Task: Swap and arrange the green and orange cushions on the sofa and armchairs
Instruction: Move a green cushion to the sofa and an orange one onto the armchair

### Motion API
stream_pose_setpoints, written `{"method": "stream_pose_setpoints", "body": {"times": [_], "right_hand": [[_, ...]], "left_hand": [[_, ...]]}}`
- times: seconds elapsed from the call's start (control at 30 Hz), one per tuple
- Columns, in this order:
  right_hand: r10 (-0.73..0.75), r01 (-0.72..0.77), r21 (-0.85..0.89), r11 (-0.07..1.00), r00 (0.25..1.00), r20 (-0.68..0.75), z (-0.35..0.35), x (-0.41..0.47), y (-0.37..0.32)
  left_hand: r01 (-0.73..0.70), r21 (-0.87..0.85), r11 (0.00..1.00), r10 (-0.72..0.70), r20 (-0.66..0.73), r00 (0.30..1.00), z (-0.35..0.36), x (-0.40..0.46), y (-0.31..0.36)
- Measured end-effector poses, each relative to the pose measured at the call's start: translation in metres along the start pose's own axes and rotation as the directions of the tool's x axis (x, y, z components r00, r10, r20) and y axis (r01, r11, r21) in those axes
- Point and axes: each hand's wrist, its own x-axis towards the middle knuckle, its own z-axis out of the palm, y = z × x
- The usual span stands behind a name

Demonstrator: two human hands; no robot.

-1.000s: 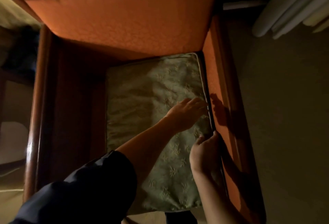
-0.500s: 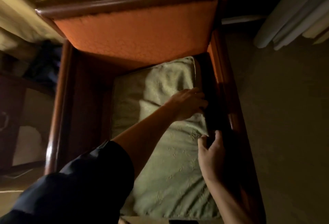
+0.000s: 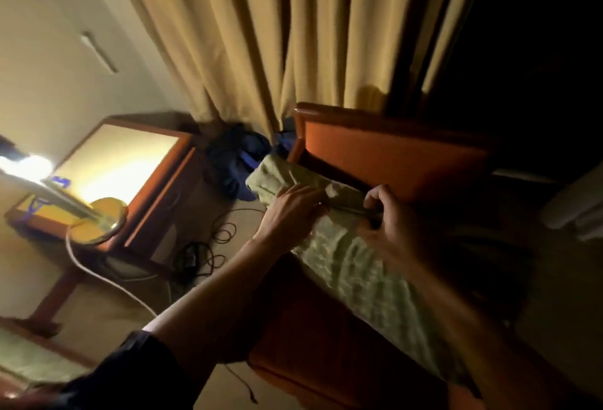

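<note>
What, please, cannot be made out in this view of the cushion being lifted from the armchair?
- Armchair seat: hidden by the cushion and dark shadow.
- Both hands' grip: left hand and right hand are motion-blurred; fingertips are unclear.
- Dark bundle under the curtain: too dim to identify.
- Lamp: overexposed, cut off at left.

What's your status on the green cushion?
Both hands, left and right, grip the green cushion. Cushion lifted over the orange armchair. Side table and floor cables at left.
</note>
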Motion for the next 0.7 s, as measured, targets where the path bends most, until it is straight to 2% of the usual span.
{"method": "stream_pose_setpoints", "body": {"times": [0.1, 0.2, 0.37, 0.47, 0.6, 0.7], "right_hand": [[-0.161, 0.179, -0.151, 0.972, 0.979, 0.127, -0.020, 0.007, -0.080], [-0.304, 0.349, -0.262, 0.900, 0.932, 0.197, -0.035, -0.006, -0.168], [-0.463, 0.540, -0.328, 0.775, 0.839, 0.286, -0.036, -0.074, -0.298], [-0.552, 0.626, -0.281, 0.727, 0.777, 0.303, -0.013, -0.123, -0.356], [-0.645, 0.741, -0.157, 0.653, 0.653, 0.396, 0.030, -0.183, -0.426], [-0.724, 0.809, -0.043, 0.587, 0.547, 0.420, 0.067, -0.223, -0.477]], "left_hand": [[0.096, -0.075, 0.993, -0.102, -0.079, 0.992, -0.054, -0.045, 0.005], [0.153, -0.115, 0.982, -0.174, -0.205, 0.963, -0.105, -0.091, 0.014], [0.147, -0.033, 0.989, -0.149, -0.364, 0.920, -0.200, -0.198, 0.028], [0.205, 0.026, 0.978, -0.173, -0.440, 0.881, -0.249, -0.278, 0.033], [0.333, 0.095, 0.938, -0.258, -0.452, 0.854, -0.304, -0.389, 0.036], [0.462, 0.161, 0.872, -0.313, -0.542, 0.780, -0.347, -0.463, 0.036]]}}
